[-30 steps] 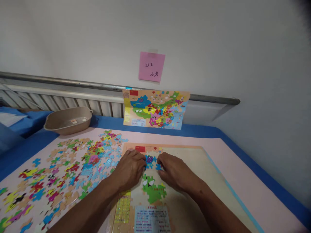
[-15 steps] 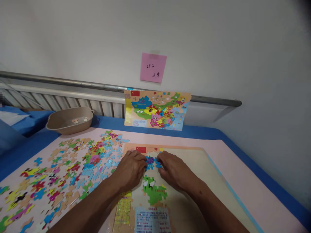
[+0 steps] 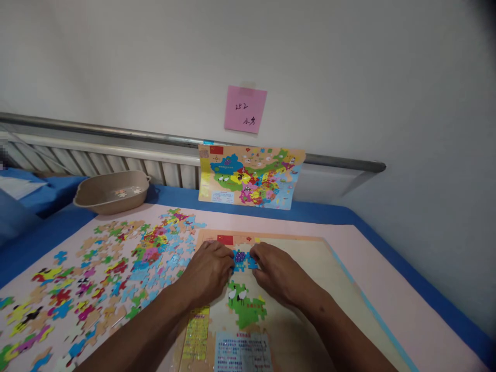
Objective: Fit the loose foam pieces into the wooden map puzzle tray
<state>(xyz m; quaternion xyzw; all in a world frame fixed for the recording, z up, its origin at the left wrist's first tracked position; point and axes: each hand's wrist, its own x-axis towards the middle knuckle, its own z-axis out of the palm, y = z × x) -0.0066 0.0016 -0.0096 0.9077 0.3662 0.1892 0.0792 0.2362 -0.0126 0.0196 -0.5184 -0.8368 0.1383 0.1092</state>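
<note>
My left hand is closed, its fingertips on the left edge of a joined blue puzzle section with purple grapes. From the other side, the closed fingers of my right hand grip a blue puzzle piece, set close against that section; whether the two interlock I cannot tell. Both hands rest over the puzzle board. Below them on the board lies a green puzzle section with two white-and-black birds. A yellow strip and a text panel are assembled at the near left.
Many loose puzzle pieces spread over the pink sheet to the left. A beige basin holding several pieces stands behind them. A printed map picture leans against the metal rail, beneath a pink note on the wall.
Almost nothing differs. Both hands stay at the blue pieces; the view has shifted very slightly.
</note>
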